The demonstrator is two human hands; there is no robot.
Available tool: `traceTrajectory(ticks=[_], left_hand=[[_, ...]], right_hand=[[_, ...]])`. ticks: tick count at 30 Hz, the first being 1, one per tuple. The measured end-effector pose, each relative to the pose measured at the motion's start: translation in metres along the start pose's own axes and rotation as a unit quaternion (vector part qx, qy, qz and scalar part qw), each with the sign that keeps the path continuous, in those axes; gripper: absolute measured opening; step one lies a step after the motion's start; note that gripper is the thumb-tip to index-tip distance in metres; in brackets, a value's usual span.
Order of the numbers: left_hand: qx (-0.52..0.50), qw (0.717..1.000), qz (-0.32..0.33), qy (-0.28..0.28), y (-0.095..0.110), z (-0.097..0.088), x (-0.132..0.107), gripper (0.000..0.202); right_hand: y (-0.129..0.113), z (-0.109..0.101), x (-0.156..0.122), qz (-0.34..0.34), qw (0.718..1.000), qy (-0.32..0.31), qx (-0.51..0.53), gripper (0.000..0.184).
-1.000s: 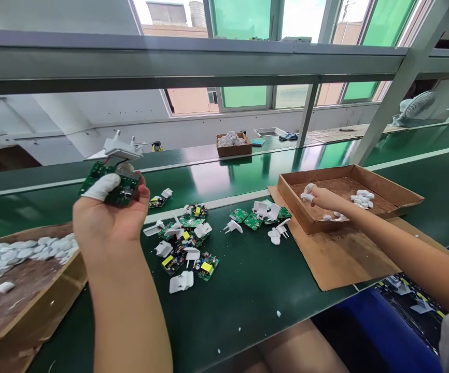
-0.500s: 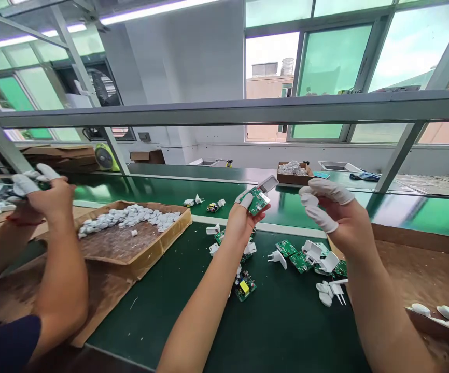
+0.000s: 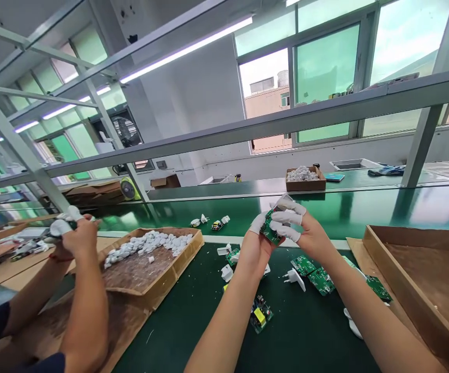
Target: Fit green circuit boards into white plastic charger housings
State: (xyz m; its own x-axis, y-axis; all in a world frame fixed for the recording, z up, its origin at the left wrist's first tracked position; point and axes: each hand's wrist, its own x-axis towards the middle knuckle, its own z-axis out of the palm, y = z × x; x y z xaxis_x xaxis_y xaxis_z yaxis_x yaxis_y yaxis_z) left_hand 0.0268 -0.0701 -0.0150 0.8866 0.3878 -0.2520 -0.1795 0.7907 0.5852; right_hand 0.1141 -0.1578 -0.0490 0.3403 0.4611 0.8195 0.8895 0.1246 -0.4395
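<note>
My left hand (image 3: pixel 258 247), with white finger covers, grips a green circuit board (image 3: pixel 268 231) above the bench. A pale rectangular part (image 3: pixel 284 201) sticks up from the board's upper end. The covered fingers of my right hand (image 3: pixel 305 228) are closed over the board's right side and that part. Beneath my hands, more green boards (image 3: pixel 321 281) lie in a loose group, with a white plug piece (image 3: pixel 296 278) beside them. Near my left forearm rests a board with a yellow component (image 3: pixel 261 315); the forearm partly covers other boards and white pieces.
To the left is a cardboard tray (image 3: pixel 170 277) of white pieces. A co-worker's hands (image 3: pixel 77 233) work beyond it. Another cardboard tray (image 3: pixel 407 280) stands at the right. A metal rail (image 3: pixel 216 135) crosses ahead, and a small box (image 3: pixel 306 185) sits behind the green belt.
My right hand has moved left onto the circuit board, which my left hand still holds. The camera view has tilted and shifted, bringing more of the right tray into view.
</note>
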Motion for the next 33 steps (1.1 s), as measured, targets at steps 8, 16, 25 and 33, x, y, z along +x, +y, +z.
traceTrajectory(ticks=[8, 16, 25, 33], left_hand=[[0.100, 0.989, 0.074, -0.081, -0.005, -0.003, 0.002, 0.042], [0.130, 0.986, 0.099, -0.042, -0.005, -0.011, 0.008, 0.066], [0.139, 0.969, 0.201, -0.038, -0.007, -0.013, 0.013, 0.066], [0.082, 0.975, 0.204, -0.032, -0.007, -0.013, 0.011, 0.063]], right_hand=[[-0.002, 0.001, 0.000, 0.042, 0.998, -0.036, -0.001, 0.024], [-0.006, -0.016, 0.003, 0.072, 0.995, -0.069, -0.005, 0.050], [-0.013, -0.022, 0.004, 0.179, 0.980, -0.082, -0.018, 0.036], [-0.017, -0.017, 0.004, 0.205, 0.968, -0.143, 0.003, 0.047]])
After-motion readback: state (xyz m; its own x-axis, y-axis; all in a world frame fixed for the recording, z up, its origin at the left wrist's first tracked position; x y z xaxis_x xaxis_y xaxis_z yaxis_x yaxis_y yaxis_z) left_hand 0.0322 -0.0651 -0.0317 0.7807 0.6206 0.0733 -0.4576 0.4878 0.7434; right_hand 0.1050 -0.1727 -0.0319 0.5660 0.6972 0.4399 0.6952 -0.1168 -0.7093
